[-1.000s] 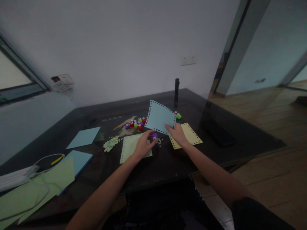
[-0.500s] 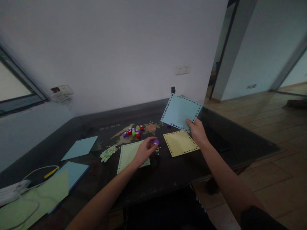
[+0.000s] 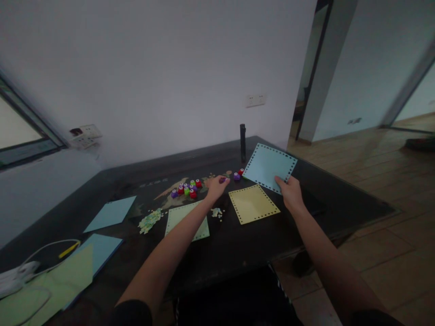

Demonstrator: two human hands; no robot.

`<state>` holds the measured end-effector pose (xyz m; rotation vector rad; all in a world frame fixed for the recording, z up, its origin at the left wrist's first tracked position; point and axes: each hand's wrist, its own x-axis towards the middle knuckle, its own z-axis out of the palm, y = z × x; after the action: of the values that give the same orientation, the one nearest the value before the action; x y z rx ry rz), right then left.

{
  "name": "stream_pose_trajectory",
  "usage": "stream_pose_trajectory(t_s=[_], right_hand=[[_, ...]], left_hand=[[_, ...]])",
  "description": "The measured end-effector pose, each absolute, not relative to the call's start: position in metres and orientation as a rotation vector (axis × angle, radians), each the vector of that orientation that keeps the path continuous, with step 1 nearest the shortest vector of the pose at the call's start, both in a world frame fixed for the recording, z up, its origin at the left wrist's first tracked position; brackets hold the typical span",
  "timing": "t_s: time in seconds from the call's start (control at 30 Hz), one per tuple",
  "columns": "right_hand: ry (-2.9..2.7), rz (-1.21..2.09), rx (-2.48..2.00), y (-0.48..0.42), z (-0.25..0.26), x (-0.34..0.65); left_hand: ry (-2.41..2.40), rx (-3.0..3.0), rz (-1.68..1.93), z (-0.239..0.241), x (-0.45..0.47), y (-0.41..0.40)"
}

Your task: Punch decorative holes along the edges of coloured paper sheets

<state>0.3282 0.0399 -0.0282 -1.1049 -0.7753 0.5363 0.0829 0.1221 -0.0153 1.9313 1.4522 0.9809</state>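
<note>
My left hand point(image 3: 215, 185) is closed around a small purple craft punch point(image 3: 222, 180), mostly hidden by the fingers, above the table's middle. With thumb and fingers my right hand point(image 3: 291, 194) grips the lower right edge of a light blue paper sheet point(image 3: 270, 167), held up and tilted. A row of punched holes runs along that sheet's edges. Flat below it lies a yellow sheet point(image 3: 254, 203) with holed edges. A pale green holed sheet point(image 3: 180, 216) lies partly under my left forearm. Two more punches, one purple point(image 3: 237, 176) and one red point(image 3: 241, 172), stand beside the blue sheet.
Several red, purple and green punches point(image 3: 186, 188) cluster left of my left hand. Paper bits lie in a larger pile point(image 3: 150, 220) and a smaller one point(image 3: 216, 213). A black upright cylinder point(image 3: 242, 142) stands at the back. Plain blue sheets point(image 3: 111, 213) and a white cable point(image 3: 47, 242) are at left.
My left hand has moved away from me with the purple punch, toward the back of the table. The blue sheet has come lower and rightward in my right hand, uncovering the punches and black cylinder.
</note>
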Motion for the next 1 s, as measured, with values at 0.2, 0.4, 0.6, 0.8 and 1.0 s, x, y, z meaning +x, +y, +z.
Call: stream_pose_trajectory(t_s=[0.2,0.4,0.6,0.8,1.0], right_hand=[[-0.886,0.56,-1.139,0.035,-0.027,0.322],[-0.896,0.59,-1.163,0.034,-0.026,0.319],[-0.889,0.638,-1.165,0.032,-0.024,0.318],[-0.939,0.61,-1.18,0.03,-0.023,0.318],[-0.987,0.619,-1.193,0.029,-0.022,0.318]], left_hand=[[1.623,1.854,0.778,-0.027,0.113,0.156],[1.675,1.771,0.746,-0.03,0.124,0.171],[1.687,1.699,0.757,-0.023,0.131,0.179],[1.669,1.688,0.847,-0.018,0.134,0.179],[1.587,1.793,0.974,-0.015,0.121,0.164]])
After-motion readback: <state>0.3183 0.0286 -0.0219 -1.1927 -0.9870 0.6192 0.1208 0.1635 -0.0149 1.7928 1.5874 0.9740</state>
